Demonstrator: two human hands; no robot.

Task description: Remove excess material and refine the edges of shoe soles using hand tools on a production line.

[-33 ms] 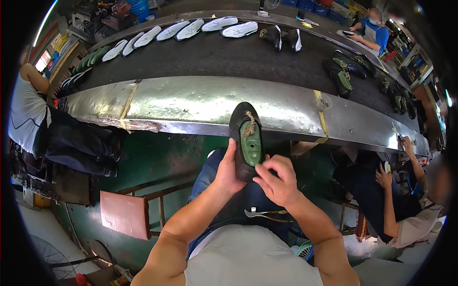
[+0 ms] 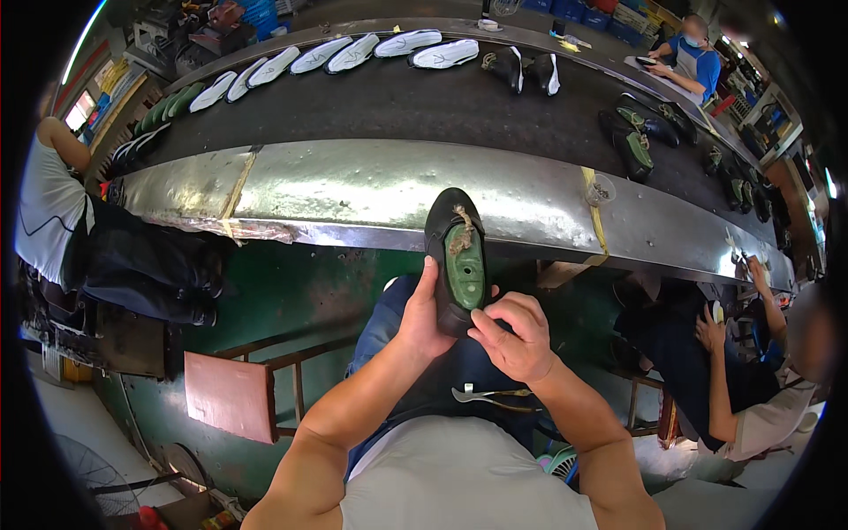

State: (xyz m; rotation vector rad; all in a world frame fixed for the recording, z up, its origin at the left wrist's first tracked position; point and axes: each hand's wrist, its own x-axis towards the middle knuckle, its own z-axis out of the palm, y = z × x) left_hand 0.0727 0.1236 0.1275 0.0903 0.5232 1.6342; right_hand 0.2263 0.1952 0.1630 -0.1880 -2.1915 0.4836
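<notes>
A black shoe (image 2: 451, 205) with a green shoe last (image 2: 466, 265) inside it is held upright, toe pointing away from me, in front of the bench edge. Beige cord is tied at the front of the last. My left hand (image 2: 426, 309) is closed around the shoe's left side and heel, thumb along the edge. At the right of the heel, my right hand (image 2: 517, 334) pinches the shoe's rim with thumb and forefinger, the other fingers curled. Whether something small sits in that pinch cannot be seen. Pincers (image 2: 495, 397) lie on my lap.
The metal-edged bench (image 2: 371, 190) runs across ahead. White-soled shoes (image 2: 352, 55) and black shoes (image 2: 636, 150) stand on it, with a clear cup (image 2: 601, 189) near its edge. A stool (image 2: 230, 397) stands at left. People sit at both sides, another across the bench.
My right thumb and forefinger have come together at the shoe's heel rim, where the fingers were looser and blurred. The shoe and left hand stay in place.
</notes>
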